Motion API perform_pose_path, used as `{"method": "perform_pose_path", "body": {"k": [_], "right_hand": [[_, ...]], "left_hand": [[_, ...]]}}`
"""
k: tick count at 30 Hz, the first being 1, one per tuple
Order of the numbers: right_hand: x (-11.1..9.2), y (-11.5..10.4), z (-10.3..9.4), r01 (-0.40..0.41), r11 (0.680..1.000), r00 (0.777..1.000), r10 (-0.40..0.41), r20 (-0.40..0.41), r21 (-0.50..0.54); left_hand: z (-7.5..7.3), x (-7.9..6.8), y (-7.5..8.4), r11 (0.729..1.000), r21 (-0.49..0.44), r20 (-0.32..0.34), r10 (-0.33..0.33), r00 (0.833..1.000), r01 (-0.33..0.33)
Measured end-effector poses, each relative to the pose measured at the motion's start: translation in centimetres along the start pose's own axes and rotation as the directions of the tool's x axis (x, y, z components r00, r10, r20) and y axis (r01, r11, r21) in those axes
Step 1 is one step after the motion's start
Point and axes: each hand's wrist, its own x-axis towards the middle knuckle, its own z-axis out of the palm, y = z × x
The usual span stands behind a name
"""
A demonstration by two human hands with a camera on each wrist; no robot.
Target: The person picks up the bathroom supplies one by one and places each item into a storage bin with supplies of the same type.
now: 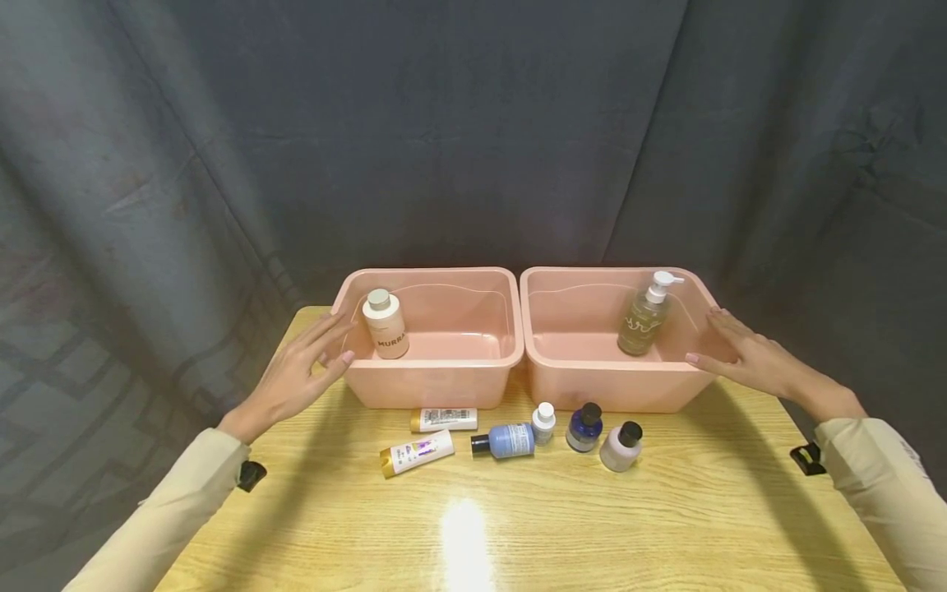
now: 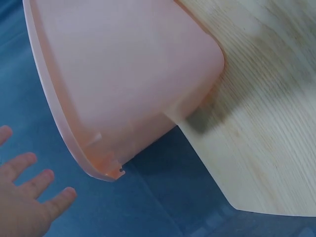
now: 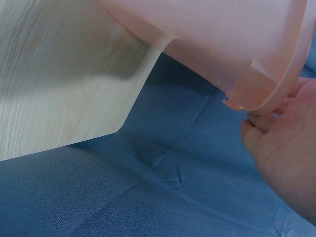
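Observation:
Two pink plastic bins stand side by side. A white bottle [image 1: 386, 327] is in the left bin [image 1: 425, 386], and a green pump bottle [image 1: 642, 325] in the right bin [image 1: 614, 390]. My left hand [image 1: 299, 370] is at the left bin's outer side with fingers spread; the left wrist view shows its fingertips [image 2: 64, 197] apart from the rim. My right hand [image 1: 762, 358] lies against the right bin's outer rim, thumb toward the front corner and fingers extended along the side. In the right wrist view its fingers [image 3: 254, 133] touch the rim, partly hidden behind it.
In front of the bins lie two white gold-capped tubes [image 1: 447, 419] and a light-blue bottle [image 1: 512, 441]. A small white bottle [image 1: 543, 427], a dark-blue bottle [image 1: 583, 433] and a pale lilac bottle [image 1: 618, 452] are beside them. A grey curtain [image 1: 459, 148] hangs behind the wooden table [image 1: 385, 526].

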Motion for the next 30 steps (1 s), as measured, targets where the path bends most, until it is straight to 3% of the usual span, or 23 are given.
{"method": "perform_pose_path", "body": {"k": [30], "right_hand": [[-0.1,-0.1,0.0,-0.002,1.0,1.0,0.002,-0.002,-0.015]], "left_hand": [[0.7,-0.8,1.3,0.992,-0.109,-0.086,0.05,0.995,-0.059]]}}
